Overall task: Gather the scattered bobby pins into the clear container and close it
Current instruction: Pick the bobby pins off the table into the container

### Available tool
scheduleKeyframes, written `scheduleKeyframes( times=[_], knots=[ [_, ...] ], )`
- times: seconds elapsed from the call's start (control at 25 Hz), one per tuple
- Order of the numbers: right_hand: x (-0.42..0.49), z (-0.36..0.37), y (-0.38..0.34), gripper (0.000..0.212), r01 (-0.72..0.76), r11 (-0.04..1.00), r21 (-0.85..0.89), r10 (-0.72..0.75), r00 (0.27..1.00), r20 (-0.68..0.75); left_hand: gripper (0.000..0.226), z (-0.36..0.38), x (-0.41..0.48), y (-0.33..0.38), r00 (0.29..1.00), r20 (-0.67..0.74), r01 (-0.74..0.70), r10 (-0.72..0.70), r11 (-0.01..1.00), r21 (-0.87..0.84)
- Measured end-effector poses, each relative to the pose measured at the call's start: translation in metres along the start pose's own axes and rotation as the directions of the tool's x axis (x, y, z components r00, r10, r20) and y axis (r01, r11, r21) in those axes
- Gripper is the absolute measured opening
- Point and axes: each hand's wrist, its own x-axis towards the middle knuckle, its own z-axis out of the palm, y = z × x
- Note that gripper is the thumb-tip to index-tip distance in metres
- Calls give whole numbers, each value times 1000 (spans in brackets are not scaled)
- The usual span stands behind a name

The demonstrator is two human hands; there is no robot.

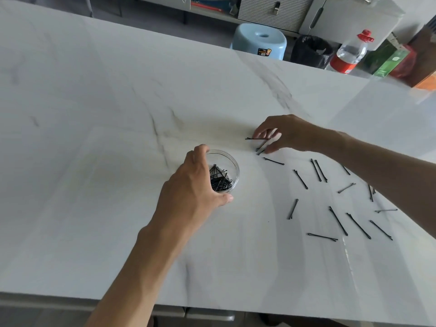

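**Many pins [300, 179] loose on the table [118, 102]: gathering is in hand**

The step is the gathering itself, and by my reading it is nowhere near done. The container [233, 164] stands just left of the frame's centre, open-topped, with a tangle of black pins already in its bottom. The left hand [195, 182] grips it from the near side, fingers curled round the far wall and thumb on the near rim, steadying it.

Right of centre, the right hand [290, 134] reaches down to the table. Its fingers are bent and drawn close around a small bunch of pins, one of which sticks out to the left between the fingertips. Whether that bunch has left the surface I cannot tell.

More than a dozen pins lie singly across the lower right, well apart from the container. No lid shows anywhere in the frame.

The next move likely calls for a firm pinch on the bunch, a short carry left and a drop into the open mouth. Thin pins lying flat on smooth stone may slip, so a fingernail or a sideways sweep could help.
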Motion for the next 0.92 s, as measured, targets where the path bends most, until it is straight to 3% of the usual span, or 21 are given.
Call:
scheduleKeyframes(
  times=[0.16,0.36,0.56,0.68,0.8,0.92],
  knots=[
    [0,18,7,14,-6,998,-57,-3,989,-145,87,2,0,1,1000,7,-7,7,1000,-6],
    [-1,42,15,5,80,893,-443,-212,942,-259,87,3,0,1,1000,13,-15,15,1000,-12],
    [-14,35,-10,6,-51,974,-219,-30,936,-351,88,4,1,1,1000,8,-19,19,1000,-5],
    [-33,28,-51,6,73,992,-100,-99,954,-285,88,4,0,3,1000,7,-18,18,1000,-3],
    [-52,35,-94,1,282,933,-224,-310,946,-99,90,5,-1,7,1000,19,-16,16,1000,0],
    [-57,41,-112,4,317,921,-227,-338,939,-61,89,5,-2,10,999,33,-22,21,1000,9]
  ],
)
